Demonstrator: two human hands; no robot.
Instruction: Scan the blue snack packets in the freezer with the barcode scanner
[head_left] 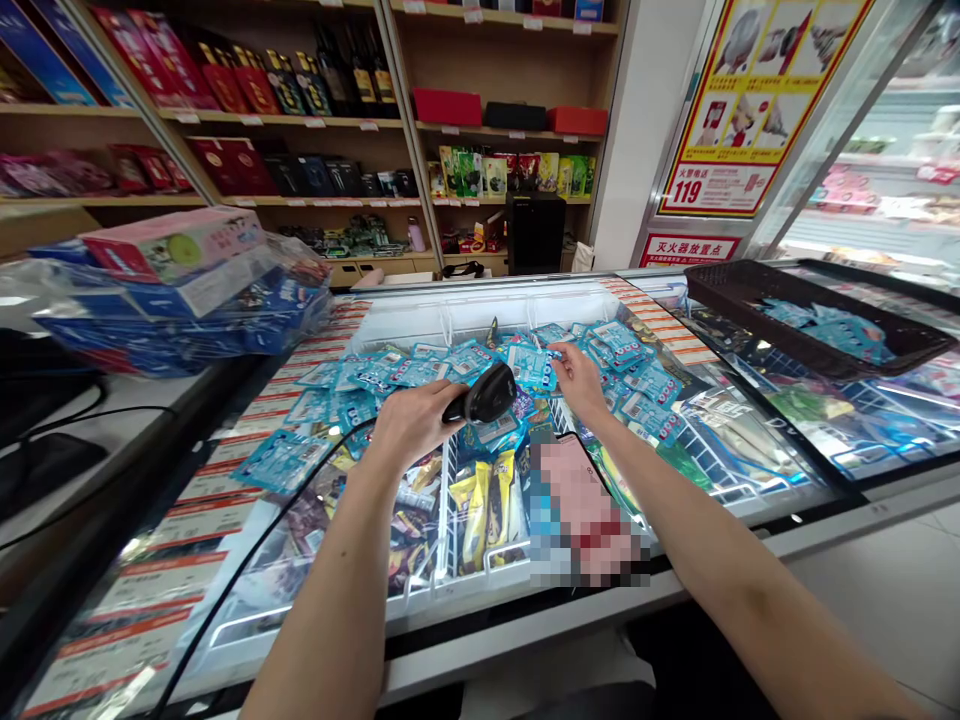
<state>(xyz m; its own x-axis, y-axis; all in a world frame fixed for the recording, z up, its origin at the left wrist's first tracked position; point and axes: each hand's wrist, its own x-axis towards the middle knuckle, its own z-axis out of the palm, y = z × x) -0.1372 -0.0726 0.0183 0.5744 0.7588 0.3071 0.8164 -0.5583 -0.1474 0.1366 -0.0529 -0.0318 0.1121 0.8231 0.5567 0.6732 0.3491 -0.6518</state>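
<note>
My left hand (417,425) is wrapped round the handle of a black barcode scanner (489,394), whose cord runs down to the lower left. The scanner's head points toward a small blue packet (529,366). That packet's right edge is pinched in the fingers of my right hand (579,380). Many more blue packets (634,345) lie loose and overlapping on the glass top of the chest freezer (442,690), on both sides of my hands. A phone (589,500), partly blurred, rests on the glass below my right hand.
Left stands a plastic-wrapped stack of blue boxes (180,310) with a pink box (176,243) on top. A dark basket (810,310) holding several blue packets sits at the right. Yellow-wrapped ice creams (480,515) show under the glass. Shelves of goods (517,125) line the back.
</note>
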